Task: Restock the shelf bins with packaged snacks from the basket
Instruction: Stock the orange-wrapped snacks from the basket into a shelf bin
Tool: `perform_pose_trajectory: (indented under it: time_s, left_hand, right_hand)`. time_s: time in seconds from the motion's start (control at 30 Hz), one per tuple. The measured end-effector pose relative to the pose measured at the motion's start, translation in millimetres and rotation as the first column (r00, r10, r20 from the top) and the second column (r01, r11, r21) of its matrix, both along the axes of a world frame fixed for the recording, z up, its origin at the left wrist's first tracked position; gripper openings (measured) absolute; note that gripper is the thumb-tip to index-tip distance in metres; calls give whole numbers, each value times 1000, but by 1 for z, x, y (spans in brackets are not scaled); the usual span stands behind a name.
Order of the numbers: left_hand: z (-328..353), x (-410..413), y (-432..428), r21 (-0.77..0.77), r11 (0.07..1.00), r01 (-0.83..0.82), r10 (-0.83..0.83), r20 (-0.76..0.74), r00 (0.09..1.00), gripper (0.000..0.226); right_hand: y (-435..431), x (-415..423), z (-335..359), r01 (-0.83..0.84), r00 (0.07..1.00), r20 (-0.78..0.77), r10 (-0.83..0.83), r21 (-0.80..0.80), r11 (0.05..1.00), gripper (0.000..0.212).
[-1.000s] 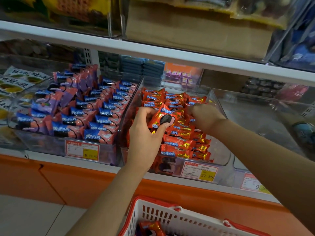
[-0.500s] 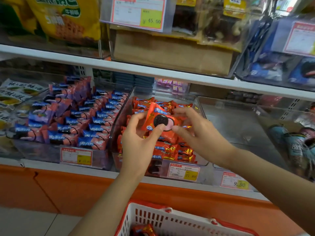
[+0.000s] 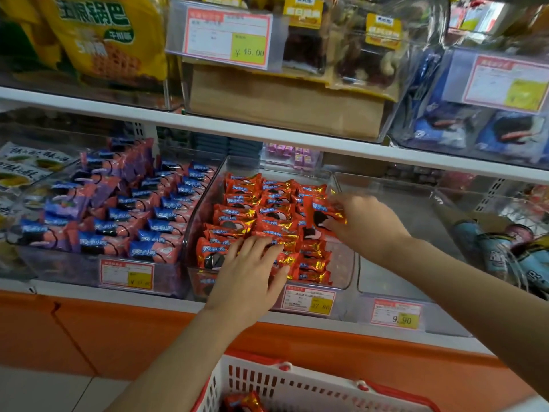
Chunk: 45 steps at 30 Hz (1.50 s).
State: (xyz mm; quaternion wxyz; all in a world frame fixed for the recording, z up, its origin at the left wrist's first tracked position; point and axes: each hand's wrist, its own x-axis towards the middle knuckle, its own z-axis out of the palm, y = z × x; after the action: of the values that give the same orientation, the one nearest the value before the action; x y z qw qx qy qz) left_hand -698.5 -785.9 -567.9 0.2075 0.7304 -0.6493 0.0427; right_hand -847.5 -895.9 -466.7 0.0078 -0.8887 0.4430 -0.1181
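The blue-pack bin (image 3: 74, 269) at 9 o'clock looks full. The middle bin (image 3: 344, 272) carries rows of orange packs (image 3: 267, 203) and is near full, I judge. The left hand (image 3: 249, 272), grip wide, lays flat fingers on the packs at that bin's 6 o'clock edge. The right hand (image 3: 368, 224) pinches 1 held pack (image 3: 319, 217) at its 3 o'clock side, touching its neighbours. The right bin (image 3: 401, 209) shows a bare bottom. The basket (image 3: 297, 382) at 6 o'clock holds at least 1 spare pack (image 3: 243, 401), so stocking likely remains. A white shelf (image 3: 267, 133) runs above, and pale floor (image 3: 44, 391) lies at 7 o'clock.
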Motion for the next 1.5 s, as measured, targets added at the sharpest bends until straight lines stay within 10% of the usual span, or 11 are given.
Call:
perform_pose_trajectory:
  time_s: [0.17, 0.37, 0.57, 1.13, 1.4, 1.5]
  left_hand:
    - [-9, 1, -3, -80, 996, -39, 45, 66, 997, 51]
    - [-12, 3, -5, -122, 992, -27, 38, 85, 996, 49]
    - [-14, 4, -6, -124, 992, -13, 25, 90, 996, 48]
    - [-10, 4, -5, -38, 999, 16, -13, 70, 997, 55]
    - [-3, -5, -1, -75, 996, -53, 64, 149, 987, 44]
    - [0, -22, 6, -158, 986, -45, 76, 195, 978, 39]
  right_hand:
    - [-12, 32, -17, 6, 935, -354, -28, -64, 998, 28]
    - [-28, 42, -36, 18, 953, -302, -12, 17, 1000, 34]
    - [-38, 44, -46, -57, 866, -494, -72, -242, 968, 44]
    - [-22, 24, -50, -148, 911, -411, 38, -239, 960, 45]
    - [22, -33, -70, -426, 901, -114, 418, -412, 806, 16]
    - [33, -51, -88, -486, 874, -178, 452, -343, 804, 43]
